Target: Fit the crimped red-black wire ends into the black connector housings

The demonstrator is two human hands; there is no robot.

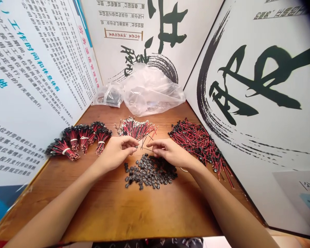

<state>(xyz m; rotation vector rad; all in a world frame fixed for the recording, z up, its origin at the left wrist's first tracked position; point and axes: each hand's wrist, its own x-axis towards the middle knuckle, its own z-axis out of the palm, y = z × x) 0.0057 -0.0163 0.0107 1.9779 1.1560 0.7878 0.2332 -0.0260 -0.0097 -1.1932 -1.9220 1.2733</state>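
Your left hand and right hand are held palms down and close together, just above the middle of the wooden tabletop. The fingers of your left hand are drawn narrow into a pinch on a small dark piece, too small to identify exactly. The fingers of your right hand are also narrow and reach in from the right, their tips just beside that piece. You cannot tell from this view whether they are gripping anything.

Directly beneath and just near of your hands lies a loose heap of small black plastic connector housings. Just far of your hands is a fanned bunch of red and black wires with bare metal ends pointing toward you. To the right, beside your right hand, lies a looser spread of red and black leads with black connectors. To the left sit several bundles of red and black leads, each bound with a white tie, their black connectors clustered at one end.

At the far edge of the tabletop lie a crumpled clear plastic bag and a smaller bag with dark contents. A printed board with blue headings and Chinese text stands along the left side, and a board with large black brush calligraphy stands along the right.
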